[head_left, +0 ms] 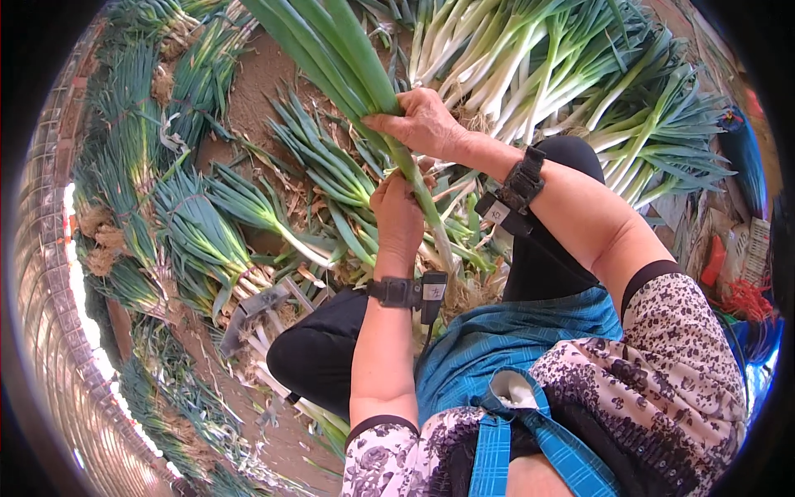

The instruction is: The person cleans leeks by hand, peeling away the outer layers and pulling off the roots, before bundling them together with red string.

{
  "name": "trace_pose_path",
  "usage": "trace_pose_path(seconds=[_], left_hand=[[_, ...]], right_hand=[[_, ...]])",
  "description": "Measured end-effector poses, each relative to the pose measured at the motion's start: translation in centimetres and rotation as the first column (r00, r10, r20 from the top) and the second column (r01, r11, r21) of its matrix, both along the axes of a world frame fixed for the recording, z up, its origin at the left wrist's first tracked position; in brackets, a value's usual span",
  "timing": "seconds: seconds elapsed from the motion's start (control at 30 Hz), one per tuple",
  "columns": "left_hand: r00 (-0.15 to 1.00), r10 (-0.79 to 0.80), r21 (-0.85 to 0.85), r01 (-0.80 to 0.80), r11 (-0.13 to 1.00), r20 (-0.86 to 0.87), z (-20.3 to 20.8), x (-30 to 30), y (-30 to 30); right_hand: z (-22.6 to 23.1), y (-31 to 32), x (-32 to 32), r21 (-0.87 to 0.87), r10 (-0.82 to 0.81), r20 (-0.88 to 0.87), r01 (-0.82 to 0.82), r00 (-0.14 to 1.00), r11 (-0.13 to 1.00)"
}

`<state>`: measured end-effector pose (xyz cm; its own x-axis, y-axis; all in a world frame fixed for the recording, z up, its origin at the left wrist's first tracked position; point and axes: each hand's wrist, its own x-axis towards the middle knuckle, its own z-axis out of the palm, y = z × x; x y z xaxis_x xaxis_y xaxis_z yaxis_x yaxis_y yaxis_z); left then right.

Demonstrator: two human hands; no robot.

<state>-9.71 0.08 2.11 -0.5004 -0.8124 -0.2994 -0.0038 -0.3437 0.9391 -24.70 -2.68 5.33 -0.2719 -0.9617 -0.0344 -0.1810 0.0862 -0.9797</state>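
Bundled green onions [199, 240] lie on the dirt floor [248, 74] at left. Left hand [397, 217] closed around one green onion stalk [414, 178] low down; right hand [424, 124] pinches its leaves higher. Loose pile [563, 74] at right looks unsorted; roughly midway.

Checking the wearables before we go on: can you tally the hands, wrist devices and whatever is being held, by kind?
Hands: 2 (left hand, right hand)
Black wrist devices: 2 (left wrist device, right wrist device)
Held in both hands: 1 (green onion)
Total: 5
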Motion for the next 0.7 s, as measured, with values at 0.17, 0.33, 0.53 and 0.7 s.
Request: trace_pose_path(seconds=[0.17, 0.33, 0.53, 0.7], left_hand=[[0.982, 0.163, 0.324, -0.126, 0.938, -0.090, -0.1, 0.7, 1.2], [0.946, 0.290, 0.249, -0.249, 0.936, -0.146, -0.9, 1.4, 2.0], [0.956, 0.284, 0.308, -0.248, 0.918, -0.078, -2.1, 1.7, 3.8], [0.902, 0.155, 0.043, -0.188, 0.981, 0.403, -9.6, 8.5, 6.5]], right_hand=[[-1.1, -0.9, -0.7, -0.066, -0.052, 0.109, 0.059, 0.993, 0.996], [-0.1, -0.5, 0.4, -0.035, 0.027, 0.349, -0.015, 0.937, 0.999], [0.3, 0.5, 0.5, -0.098, 0.089, 0.792, -0.018, 0.603, 0.995], [1.4, -0.4, -0.2, -0.175, 0.152, 0.867, 0.005, 0.474, 0.985]])
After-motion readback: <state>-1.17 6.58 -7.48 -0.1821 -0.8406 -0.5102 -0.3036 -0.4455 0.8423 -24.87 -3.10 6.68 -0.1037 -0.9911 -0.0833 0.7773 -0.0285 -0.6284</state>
